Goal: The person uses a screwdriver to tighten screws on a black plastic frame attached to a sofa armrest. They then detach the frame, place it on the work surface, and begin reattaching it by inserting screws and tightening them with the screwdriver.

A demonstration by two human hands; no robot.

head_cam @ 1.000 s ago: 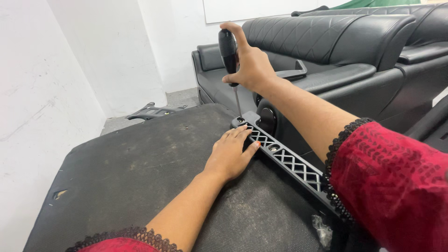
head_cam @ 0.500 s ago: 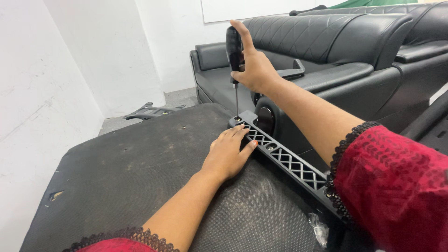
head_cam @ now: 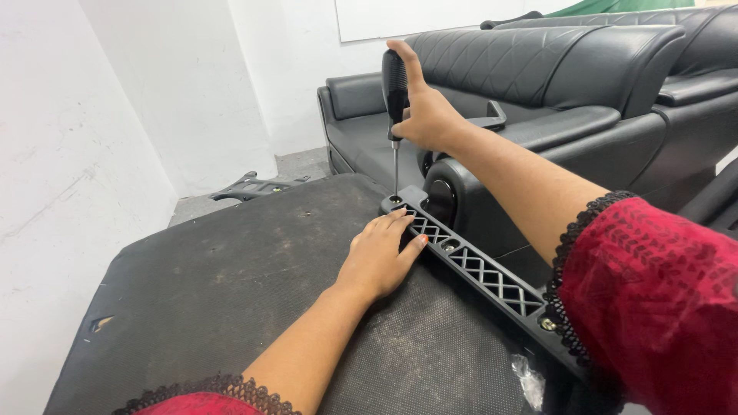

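Black leather sofa (head_cam: 584,84): far right, quilted back, padded arms; several seats run along the white wall (head_cam: 115,138).

Upturned furniture base (head_cam: 254,284): near centre, covered in dusty black fabric; serves as the work surface, with one small tear near its left edge.

Black plastic lattice bracket (head_cam: 477,265): long strip with diamond cut-outs, lying along the right edge of the fabric base, running from far centre to near right. A screw head (head_cam: 547,324) shows near its near end, apparently already seated.

Right hand (head_cam: 430,115): raised above the far end of the bracket, grip wrapped fully round the screwdriver handle, thumb pressed up along it; held high so the tool stands upright over the hole. Red sleeve with black lace cuff.

Left hand (head_cam: 380,257): flat on the fabric, fingers together, fingertips touching the bracket's left edge; its grip is spread and pinches nothing, seemingly steadying the bracket against turning.

Screwdriver (head_cam: 395,88): black handle, thin steel shaft, vertical; tip sits in the far end hole (head_cam: 395,200) of the bracket.

Black metal frame part (head_cam: 254,187): on the floor, far left, well apart from the hands.

Clear plastic scrap (head_cam: 530,380): near right, just beside the bracket's near end.
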